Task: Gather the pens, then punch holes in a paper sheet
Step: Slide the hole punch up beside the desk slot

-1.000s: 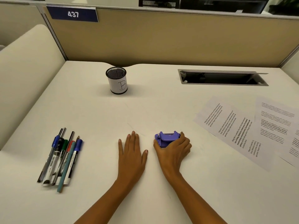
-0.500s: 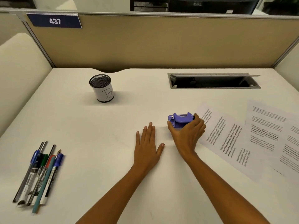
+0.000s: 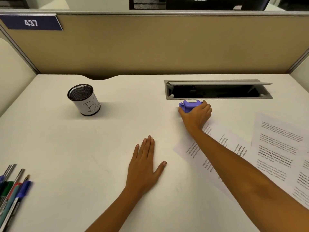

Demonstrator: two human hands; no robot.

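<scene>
Two hands were out on the desk [image 3: 117, 139], and they were well apart. The right hand [image 3: 196, 115] was stretched far forward, fingers curled over the purple hole punch [image 3: 189, 105] and wrapped around its near side. The punch sat on the desk just in front of the open cable slot [image 3: 217, 89], its long axis running left to right, parallel to the slot's edge, with its left end sticking out past the thumb. Whether it was lifted clear of the surface could not be told.

The left hand [image 3: 145, 166] lay flat, palm down, fingers together and pointing away, thumb spread out to the right, holding nothing. It was nearer the person and left of the punch.

Under the right forearm lay a printed sheet [image 3: 210, 148], turned at an angle, and a second sheet [image 3: 280, 148] lay to its right. The pens [image 3: 11, 190] were bunched at the bottom left corner, side by side, tips pointing away and slightly right, partly cut off by the edge. A mesh cup [image 3: 85, 101] marked "B" stood upright far left of the punch.
</scene>
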